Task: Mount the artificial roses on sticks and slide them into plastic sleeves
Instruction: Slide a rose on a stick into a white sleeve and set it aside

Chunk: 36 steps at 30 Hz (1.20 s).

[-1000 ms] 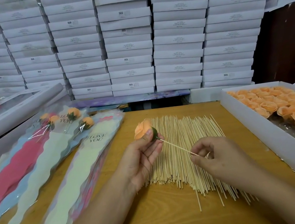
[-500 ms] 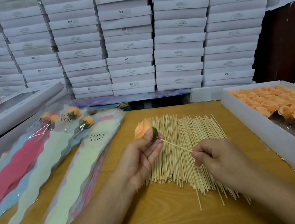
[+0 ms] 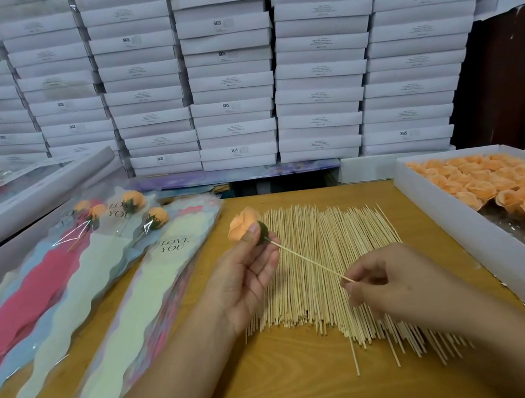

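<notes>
The left hand (image 3: pixel 246 278) holds the peach artificial rose (image 3: pixel 243 224) up off the counter, thumb and fingertips closed as a grip around the bloom and its green base (image 3: pixel 263 232). The right hand (image 3: pixel 383 283) pinches the near end of a thin wooden stick (image 3: pixel 310 264) between thumb and forefinger; its other fingers curl loosely. The stick runs straight from that pinch to the green base, where its far tip meets the flower. How deep it sits inside I cannot tell.

To do this step well, I judge the push should run along the stick's own line, centred in the base, with the left fingers bracing behind the bloom but clear of where the point could come through. A stick this thin will likely bow or snap if pushed at an angle, so a pinch nearer the flower would give more control.

Directly beneath both hands lies the loose pile of sticks (image 3: pixel 319 276), fanned across the wooden counter (image 3: pixel 285 386), a few strays sliding out at the near edge. To the right, a white tray (image 3: pixel 468 234) holds rows of peach rose heads (image 3: pixel 495 184). To the left lie overlapping plastic sleeves (image 3: pixel 127 311) printed "LOVE YOU", some already holding mounted roses (image 3: pixel 156 216). Stacked white boxes (image 3: pixel 225 66) fill the back. The way to the sleeves looks open; the loose sticks underneath could snag or scatter if a hand drags across them.
</notes>
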Each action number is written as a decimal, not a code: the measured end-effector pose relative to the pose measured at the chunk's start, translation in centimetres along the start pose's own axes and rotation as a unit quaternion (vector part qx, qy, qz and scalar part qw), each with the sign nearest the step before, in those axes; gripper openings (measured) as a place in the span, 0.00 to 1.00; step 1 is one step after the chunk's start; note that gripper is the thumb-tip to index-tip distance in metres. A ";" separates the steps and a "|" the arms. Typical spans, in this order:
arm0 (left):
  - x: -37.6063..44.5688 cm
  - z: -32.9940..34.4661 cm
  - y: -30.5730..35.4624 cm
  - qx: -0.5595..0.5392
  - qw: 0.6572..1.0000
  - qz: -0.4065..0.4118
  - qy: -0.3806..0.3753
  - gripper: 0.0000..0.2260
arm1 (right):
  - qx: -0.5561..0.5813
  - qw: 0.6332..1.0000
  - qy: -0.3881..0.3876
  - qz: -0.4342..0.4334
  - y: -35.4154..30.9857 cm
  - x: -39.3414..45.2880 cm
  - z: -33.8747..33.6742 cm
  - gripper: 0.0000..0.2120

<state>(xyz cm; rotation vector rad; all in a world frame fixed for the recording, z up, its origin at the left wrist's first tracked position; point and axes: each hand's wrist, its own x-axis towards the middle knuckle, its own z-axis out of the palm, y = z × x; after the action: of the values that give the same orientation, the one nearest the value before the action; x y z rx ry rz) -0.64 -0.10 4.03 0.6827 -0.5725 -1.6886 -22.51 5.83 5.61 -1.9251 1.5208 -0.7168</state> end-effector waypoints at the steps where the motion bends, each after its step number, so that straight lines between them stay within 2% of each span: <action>1: 0.0 -0.1 0.1 0.000 1.000 0.003 0.003 0.15 | 0.032 0.999 -0.017 0.005 -0.2 0.0 -0.2 0.09; 4: 0.0 -0.2 0.2 0.008 1.000 0.005 0.007 0.15 | 0.111 0.991 -0.072 0.017 -0.7 -0.3 -0.3 0.11; 8: 0.0 -0.1 0.0 0.020 1.000 0.008 0.003 0.16 | 0.178 0.972 -0.144 0.049 -0.8 -0.5 0.0 0.08; 15: -0.2 0.1 -0.2 0.058 0.998 0.005 -0.027 0.08 | 0.325 0.924 -0.161 0.117 -0.4 0.0 1.2 0.07; 20: -1.2 0.8 -1.4 0.102 0.994 -0.020 -0.039 0.14 | 0.437 0.886 -0.108 0.113 -0.1 0.6 1.4 0.14; 23: -2.1 1.4 -2.2 0.176 0.983 -0.036 -0.044 0.11 | 0.487 0.867 -0.053 0.097 0.3 0.8 1.1 0.10; 26: -3.1 2.0 -2.8 0.256 0.960 -0.072 -0.085 0.10 | 0.517 0.851 0.002 0.093 0.7 1.1 1.0 0.13; 29: -4.0 2.8 -3.4 0.318 0.930 -0.121 -0.140 0.14 | 0.526 0.845 0.035 0.089 0.8 1.3 1.0 0.17; 31: -4.5 3.1 -3.9 0.345 0.914 -0.141 -0.159 0.12 | 0.531 0.842 0.043 0.087 0.9 1.3 1.0 0.15; 33: -4.8 3.3 -4.4 0.366 0.904 -0.151 -0.160 0.09 | 0.531 0.842 0.045 0.087 0.9 1.3 1.0 0.13; 36: -4.8 3.3 -5.0 0.397 0.891 -0.159 -0.155 0.11 | 0.528 0.844 0.045 0.084 0.7 1.3 1.2 0.13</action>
<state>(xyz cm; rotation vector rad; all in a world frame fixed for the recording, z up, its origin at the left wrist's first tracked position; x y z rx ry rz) -5.61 5.67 3.58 1.1358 -1.4927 -1.8631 -21.85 4.53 4.31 -0.9113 0.9482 -1.2315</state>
